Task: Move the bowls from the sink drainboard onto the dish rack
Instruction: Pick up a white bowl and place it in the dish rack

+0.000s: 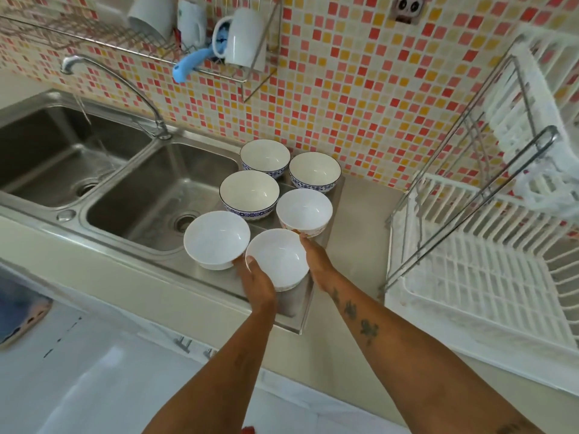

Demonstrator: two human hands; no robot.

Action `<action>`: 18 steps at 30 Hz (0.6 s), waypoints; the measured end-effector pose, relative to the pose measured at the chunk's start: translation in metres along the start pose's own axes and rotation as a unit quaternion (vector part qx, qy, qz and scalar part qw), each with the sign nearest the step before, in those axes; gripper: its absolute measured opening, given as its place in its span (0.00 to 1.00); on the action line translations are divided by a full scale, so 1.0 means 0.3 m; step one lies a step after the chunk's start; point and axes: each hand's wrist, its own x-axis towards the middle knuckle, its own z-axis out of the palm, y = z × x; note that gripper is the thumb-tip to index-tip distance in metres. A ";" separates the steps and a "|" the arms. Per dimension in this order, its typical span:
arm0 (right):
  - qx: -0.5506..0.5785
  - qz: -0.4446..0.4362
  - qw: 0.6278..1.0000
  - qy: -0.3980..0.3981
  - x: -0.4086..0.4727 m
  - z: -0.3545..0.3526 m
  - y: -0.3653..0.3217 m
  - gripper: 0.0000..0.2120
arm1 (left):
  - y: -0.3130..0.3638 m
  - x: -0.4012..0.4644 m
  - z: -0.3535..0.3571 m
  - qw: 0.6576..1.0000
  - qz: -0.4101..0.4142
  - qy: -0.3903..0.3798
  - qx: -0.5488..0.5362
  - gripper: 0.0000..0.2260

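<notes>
Several bowls stand on the steel drainboard [334, 211] right of the sink. The nearest white bowl [277, 258] is held between both hands: my left hand [258, 278] grips its near left rim with the thumb on the edge, and my right hand [315, 260] presses its right side. Beside it sits a plain white bowl [216, 238]. Behind it sits a white bowl with a patterned base [304, 209]. Three blue-patterned bowls [249, 192] [265, 156] [314, 171] stand farther back. The white dish rack [476, 277] stands to the right with nothing in it.
A double steel sink [150, 198] with a curved tap [109, 76] lies to the left. A wall rack [219, 73] above holds white mugs [244, 39] and a blue utensil [188, 65]. A strip of beige counter [360, 245] separates drainboard and dish rack.
</notes>
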 end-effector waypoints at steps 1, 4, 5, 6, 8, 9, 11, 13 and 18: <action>0.002 0.002 1.000 0.000 0.005 0.003 0.007 0.23 | -0.002 -0.005 0.002 1.000 0.005 0.004 0.000 0.19; 0.018 0.000 1.000 0.009 0.011 0.009 0.017 0.21 | -0.001 -0.019 0.013 0.999 0.005 0.033 -0.004 0.19; 0.026 -0.001 1.000 0.016 0.008 0.008 0.015 0.21 | 0.010 -0.034 0.021 0.999 0.001 0.042 -0.004 0.19; 0.038 -0.006 0.999 0.029 0.006 0.005 0.013 0.20 | 0.029 -0.054 0.030 0.999 -0.005 0.045 -0.010 0.19; 0.069 -0.024 0.995 0.061 -0.012 -0.005 -0.002 0.18 | 0.065 -0.100 0.047 0.999 -0.015 0.034 -0.035 0.19; 0.084 -0.038 0.993 0.077 -0.024 -0.011 -0.017 0.17 | 0.087 -0.120 0.058 0.998 -0.019 0.027 -0.058 0.19; 0.091 -0.085 0.987 0.100 -0.052 -0.025 -0.064 0.12 | 0.144 -0.146 0.088 0.993 -0.022 0.025 -0.115 0.18; 0.079 -0.144 0.980 0.115 -0.091 -0.043 -0.149 0.13 | 0.223 -0.156 0.122 0.984 -0.032 0.025 -0.174 0.16; 0.098 -0.318 0.933 0.137 -0.303 -0.142 -0.501 0.14 | 0.570 -0.277 0.206 0.959 -0.038 -0.110 -0.258 0.19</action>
